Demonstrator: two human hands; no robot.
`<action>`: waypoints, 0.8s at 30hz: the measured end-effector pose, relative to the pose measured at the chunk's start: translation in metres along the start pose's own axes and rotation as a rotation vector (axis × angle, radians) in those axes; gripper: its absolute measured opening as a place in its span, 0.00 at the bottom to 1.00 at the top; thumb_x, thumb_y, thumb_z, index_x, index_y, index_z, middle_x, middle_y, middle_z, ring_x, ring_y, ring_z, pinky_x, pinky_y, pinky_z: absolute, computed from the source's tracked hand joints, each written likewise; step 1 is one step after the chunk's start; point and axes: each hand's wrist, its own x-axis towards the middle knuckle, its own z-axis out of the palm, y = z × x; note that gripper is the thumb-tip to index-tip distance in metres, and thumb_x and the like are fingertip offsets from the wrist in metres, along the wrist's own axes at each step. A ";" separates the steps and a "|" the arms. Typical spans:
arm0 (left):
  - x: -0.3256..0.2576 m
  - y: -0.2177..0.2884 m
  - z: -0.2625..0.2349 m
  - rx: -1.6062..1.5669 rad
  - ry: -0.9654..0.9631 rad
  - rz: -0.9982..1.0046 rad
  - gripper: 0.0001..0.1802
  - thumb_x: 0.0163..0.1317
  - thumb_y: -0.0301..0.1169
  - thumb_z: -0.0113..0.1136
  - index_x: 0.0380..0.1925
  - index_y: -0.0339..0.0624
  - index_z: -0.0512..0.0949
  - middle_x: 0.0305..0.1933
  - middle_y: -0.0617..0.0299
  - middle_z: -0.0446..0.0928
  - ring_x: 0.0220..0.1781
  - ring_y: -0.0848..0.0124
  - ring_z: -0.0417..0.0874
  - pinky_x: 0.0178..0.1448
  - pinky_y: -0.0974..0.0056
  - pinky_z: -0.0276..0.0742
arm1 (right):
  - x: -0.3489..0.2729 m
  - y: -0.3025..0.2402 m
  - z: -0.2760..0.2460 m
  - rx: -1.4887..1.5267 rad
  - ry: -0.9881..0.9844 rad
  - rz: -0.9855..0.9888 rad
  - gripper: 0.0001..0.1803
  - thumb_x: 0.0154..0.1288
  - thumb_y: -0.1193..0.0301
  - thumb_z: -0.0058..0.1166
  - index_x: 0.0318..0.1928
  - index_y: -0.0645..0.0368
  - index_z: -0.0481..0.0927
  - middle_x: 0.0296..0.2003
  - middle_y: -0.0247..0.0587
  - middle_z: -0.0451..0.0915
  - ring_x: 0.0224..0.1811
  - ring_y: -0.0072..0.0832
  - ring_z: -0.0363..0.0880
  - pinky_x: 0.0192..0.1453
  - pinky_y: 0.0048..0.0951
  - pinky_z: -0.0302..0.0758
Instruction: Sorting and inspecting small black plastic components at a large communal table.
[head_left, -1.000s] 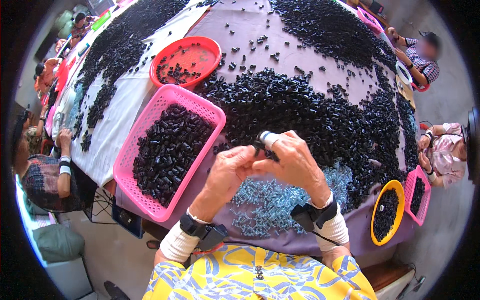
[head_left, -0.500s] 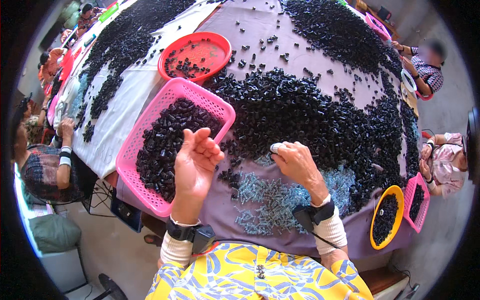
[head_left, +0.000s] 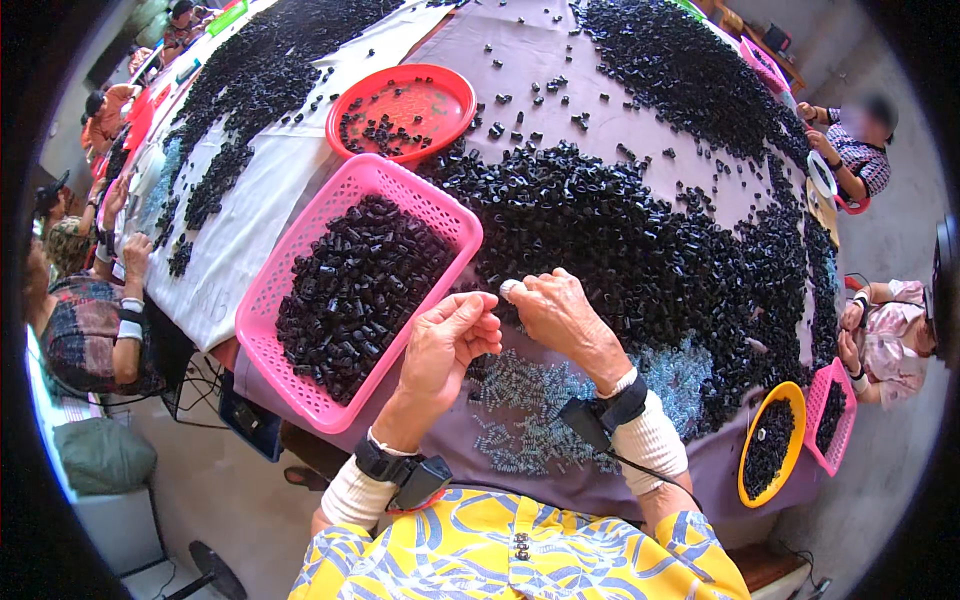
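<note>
My left hand [head_left: 447, 347] is at the near right edge of a pink perforated basket [head_left: 460, 222] full of small black plastic parts [head_left: 365, 280]. Its thumb and forefinger are pinched, and whatever sits between them is too small to make out. Close beside it, my right hand [head_left: 562, 318] has its fingers curled together, with a white cover on one fingertip; its contents are hidden. Both hands hang over the near edge of a large heap of black parts [head_left: 590, 220]. Beneath and nearer me lies a scatter of small pale-blue pieces like springs [head_left: 520, 420].
A red round tray [head_left: 440, 95] holds some black parts behind the basket. At the right stand a yellow round tray [head_left: 745, 470] and another pink basket [head_left: 845, 435]. Other people sit along both sides of the cloth-covered table [head_left: 690, 150]. A cable hangs from my right wrist strap.
My left hand has moved right from over the pink basket, and its open fingers have closed into a pinch. My right hand has shifted slightly left, so the two nearly meet.
</note>
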 end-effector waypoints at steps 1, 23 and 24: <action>0.000 -0.002 -0.001 0.000 -0.002 -0.001 0.12 0.69 0.33 0.51 0.42 0.36 0.77 0.29 0.61 0.80 0.30 0.71 0.82 0.37 0.65 0.81 | 0.000 0.001 0.004 -0.020 -0.017 -0.005 0.08 0.50 0.75 0.55 0.33 0.52 0.75 0.25 0.36 0.76 0.30 0.35 0.79 0.37 0.35 0.70; 0.005 0.012 0.017 0.537 -0.109 0.210 0.16 0.60 0.25 0.62 0.49 0.33 0.76 0.41 0.60 0.80 0.39 0.77 0.81 0.45 0.72 0.78 | 0.000 -0.020 -0.050 0.677 0.269 0.119 0.10 0.51 0.74 0.62 0.33 0.63 0.75 0.28 0.44 0.77 0.29 0.40 0.79 0.32 0.34 0.75; 0.003 0.012 0.018 0.593 -0.098 0.250 0.15 0.60 0.25 0.61 0.47 0.32 0.77 0.40 0.60 0.81 0.38 0.77 0.81 0.44 0.73 0.78 | -0.001 -0.021 -0.052 0.733 0.242 0.144 0.09 0.52 0.75 0.61 0.33 0.63 0.75 0.28 0.44 0.77 0.29 0.37 0.79 0.31 0.32 0.75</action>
